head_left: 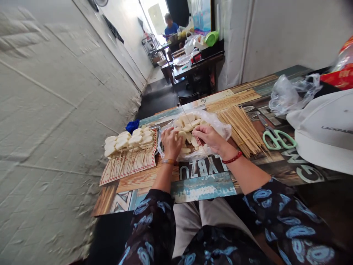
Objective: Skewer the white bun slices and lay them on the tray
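Pale slices (190,120) lie heaped on a clear plastic bag (222,127) in the middle of the table. Over the left side of this heap is my left hand (171,141), its fingers curled on a pale slice. My right hand (208,137) pinches a thin wooden skewer (186,115), which slants up and to the left above the heap. To the left, skewered pale slices (129,141) sit in rows on a paper with a red-striped border (132,165). A bundle of bare skewers (239,129) lies right of the bag.
Green-handled scissors (278,139), a crumpled plastic bag (292,94) and a white cap (325,129) are on the right of the wooden table (204,187). A blue item (132,126) is at its far left corner. A person (171,27) sits at a farther table.
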Demonstrator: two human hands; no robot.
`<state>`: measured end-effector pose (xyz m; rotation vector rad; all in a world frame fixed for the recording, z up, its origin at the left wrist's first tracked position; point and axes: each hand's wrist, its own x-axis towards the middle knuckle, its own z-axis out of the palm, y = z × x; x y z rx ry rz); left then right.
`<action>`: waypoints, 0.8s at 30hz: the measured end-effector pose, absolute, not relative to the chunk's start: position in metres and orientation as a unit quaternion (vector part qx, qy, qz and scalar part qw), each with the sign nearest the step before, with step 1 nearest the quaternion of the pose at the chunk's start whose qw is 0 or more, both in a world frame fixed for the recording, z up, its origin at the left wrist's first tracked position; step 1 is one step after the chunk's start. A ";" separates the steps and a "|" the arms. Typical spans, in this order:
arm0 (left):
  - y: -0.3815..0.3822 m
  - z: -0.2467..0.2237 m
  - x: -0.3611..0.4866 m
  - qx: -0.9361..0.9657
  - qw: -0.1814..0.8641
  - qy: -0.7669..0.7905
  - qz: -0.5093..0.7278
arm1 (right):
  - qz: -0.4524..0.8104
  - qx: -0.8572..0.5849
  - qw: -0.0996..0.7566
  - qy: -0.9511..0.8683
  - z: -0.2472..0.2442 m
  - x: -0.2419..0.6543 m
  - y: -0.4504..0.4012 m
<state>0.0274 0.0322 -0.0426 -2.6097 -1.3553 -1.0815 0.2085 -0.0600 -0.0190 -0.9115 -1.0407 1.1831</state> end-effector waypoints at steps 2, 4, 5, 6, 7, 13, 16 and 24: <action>0.025 -0.044 0.029 -0.829 -0.029 -0.416 -0.372 | 0.509 -0.398 0.617 -0.449 -0.017 0.209 -0.061; 0.018 -0.043 0.029 -0.805 -0.100 -0.426 -0.400 | 0.508 -0.399 0.621 -0.444 -0.015 0.209 -0.062; 0.016 -0.042 0.028 -0.780 -0.154 -0.438 -0.419 | 0.509 -0.399 0.622 -0.442 -0.014 0.209 -0.063; 0.015 -0.041 0.027 -0.745 -0.220 -0.447 -0.444 | 0.512 -0.398 0.621 -0.440 -0.012 0.210 -0.064; 0.015 -0.039 0.026 -0.699 -0.296 -0.448 -0.473 | 0.517 -0.397 0.618 -0.439 -0.011 0.209 -0.066; 0.015 -0.025 0.017 -0.424 -0.640 -0.337 -0.545 | 0.548 -0.386 0.579 -0.464 -0.003 0.206 -0.078; 0.012 -0.020 0.018 -0.372 -0.691 -0.321 -0.530 | 0.551 -0.402 0.554 -0.477 -0.001 0.204 -0.084; 0.003 -0.015 0.020 -0.331 -0.771 -0.276 -0.469 | 0.541 -0.443 0.500 -0.511 0.000 0.199 -0.092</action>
